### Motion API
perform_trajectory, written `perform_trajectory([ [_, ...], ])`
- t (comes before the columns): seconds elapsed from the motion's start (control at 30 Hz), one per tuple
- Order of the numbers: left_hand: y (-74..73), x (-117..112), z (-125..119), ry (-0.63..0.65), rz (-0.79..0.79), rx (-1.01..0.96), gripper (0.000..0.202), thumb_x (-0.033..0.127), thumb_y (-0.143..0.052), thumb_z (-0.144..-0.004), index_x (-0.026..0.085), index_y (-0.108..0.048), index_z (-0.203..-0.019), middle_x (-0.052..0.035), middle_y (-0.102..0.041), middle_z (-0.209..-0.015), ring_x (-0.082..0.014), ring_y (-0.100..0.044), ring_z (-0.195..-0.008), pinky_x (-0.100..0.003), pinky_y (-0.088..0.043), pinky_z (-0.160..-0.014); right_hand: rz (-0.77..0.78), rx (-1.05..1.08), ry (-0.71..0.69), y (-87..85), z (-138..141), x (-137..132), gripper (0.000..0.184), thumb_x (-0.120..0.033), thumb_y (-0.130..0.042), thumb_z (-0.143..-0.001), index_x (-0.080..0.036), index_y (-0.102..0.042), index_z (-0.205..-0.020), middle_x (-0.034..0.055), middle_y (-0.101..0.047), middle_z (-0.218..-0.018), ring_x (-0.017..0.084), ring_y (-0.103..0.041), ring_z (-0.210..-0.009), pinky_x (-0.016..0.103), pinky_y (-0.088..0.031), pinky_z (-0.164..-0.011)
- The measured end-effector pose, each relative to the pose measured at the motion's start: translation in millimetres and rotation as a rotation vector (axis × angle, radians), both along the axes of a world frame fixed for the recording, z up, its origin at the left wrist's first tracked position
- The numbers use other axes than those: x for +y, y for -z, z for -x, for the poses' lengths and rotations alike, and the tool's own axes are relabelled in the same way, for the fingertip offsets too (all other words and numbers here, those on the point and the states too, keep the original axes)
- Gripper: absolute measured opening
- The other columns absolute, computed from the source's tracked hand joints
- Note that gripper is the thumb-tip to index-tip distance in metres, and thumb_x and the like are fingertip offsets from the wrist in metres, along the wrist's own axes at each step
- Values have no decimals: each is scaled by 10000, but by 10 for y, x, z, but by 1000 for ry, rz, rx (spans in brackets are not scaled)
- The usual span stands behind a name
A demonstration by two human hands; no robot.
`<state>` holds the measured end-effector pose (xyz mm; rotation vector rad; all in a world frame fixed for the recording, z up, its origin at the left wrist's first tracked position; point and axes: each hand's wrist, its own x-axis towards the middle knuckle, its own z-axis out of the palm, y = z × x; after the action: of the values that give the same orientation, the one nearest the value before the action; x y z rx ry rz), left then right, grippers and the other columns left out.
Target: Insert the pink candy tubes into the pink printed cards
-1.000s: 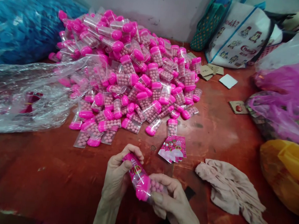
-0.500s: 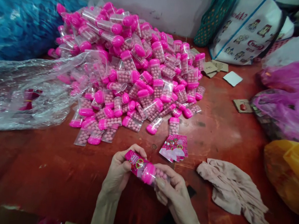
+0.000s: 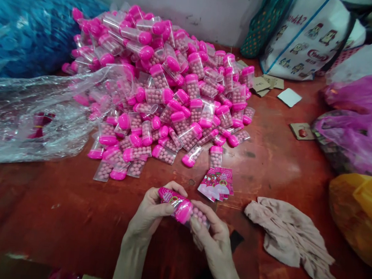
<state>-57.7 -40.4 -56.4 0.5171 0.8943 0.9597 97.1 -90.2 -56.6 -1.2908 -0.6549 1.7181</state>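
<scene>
Between my hands is a clear candy container (image 3: 200, 216) full of round pink candies, its pink cap pointing left. My right hand (image 3: 212, 234) grips its clear end between thumb and fingers. My left hand (image 3: 155, 208) pinches a printed pink sleeve label (image 3: 169, 197), which lies against the capped end; how far it goes around the cap I cannot tell. Just beyond my hands, a fanned stack of printed pink labels (image 3: 216, 182) lies on the table. Behind it spreads a large heap of pink-capped candy containers (image 3: 190, 88).
A crumpled beige cloth (image 3: 291, 233) lies at right on the red table (image 3: 79, 221). Clear plastic sheeting (image 3: 61, 125) and a blue-filled bag (image 3: 27, 24) sit at left. Along the right stand a yellow bag (image 3: 357, 213), a purple bag (image 3: 357, 123) and a white printed bag (image 3: 309, 41).
My left thumb has shifted right along the label toward the cap, and the label looks more rounded. My right hand has moved slightly left, still holding the candy container.
</scene>
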Motion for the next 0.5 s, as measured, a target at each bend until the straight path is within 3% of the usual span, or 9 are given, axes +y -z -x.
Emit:
perform_trajectory([
  [0.07, -1, -3, -28, -46, 2, 5, 259, 221, -728, -570, 103, -686, -796, -65, -584, -836, -147, -529, -660, -237, -424, -575, -5, -32, 5, -4, 17, -20, 333, -330, -615, -788, -190, -602, -1090, 23, -586, -795, 76, -468, -541, 171, -347, -430],
  [0.17, 10, 0, -106, -253, -6, 97, 269, 149, -741, -546, 129, -677, -806, -50, -637, -820, -146, -567, -690, -235, -451, -634, -17, -63, 45, 2, 38, -37, 376, -347, -608, -789, -188, -584, -1130, 34, -623, -812, 117, -546, -596, 192, -411, -455],
  [0.3, 0, 9, -224, -485, -31, 169, 497, 52, -750, -508, 204, -628, -965, -13, -676, -894, -135, -613, -764, -222, -469, -705, -101, -201, 100, 27, 63, -47, 363, -322, -607, -792, -205, -587, -1136, 47, -660, -934, 169, -619, -772, 253, -511, -637],
  [0.37, -24, -1, -266, -481, 7, 154, 519, 71, -743, -543, 199, -607, -1027, -29, -683, -931, -139, -624, -783, -228, -475, -720, -155, -276, 105, 46, 72, -53, 350, -301, -598, -800, -220, -585, -1141, 47, -661, -1009, 188, -622, -877, 300, -512, -770],
  [0.5, -73, -62, -318, -357, 102, 85, 272, 133, -703, -644, 138, -663, -913, -50, -702, -796, -127, -624, -650, -223, -486, -640, -279, -437, 92, 92, 71, -58, 346, -259, -572, -817, -225, -570, -1162, 56, -631, -1133, 215, -588, -1032, 355, -480, -888],
])
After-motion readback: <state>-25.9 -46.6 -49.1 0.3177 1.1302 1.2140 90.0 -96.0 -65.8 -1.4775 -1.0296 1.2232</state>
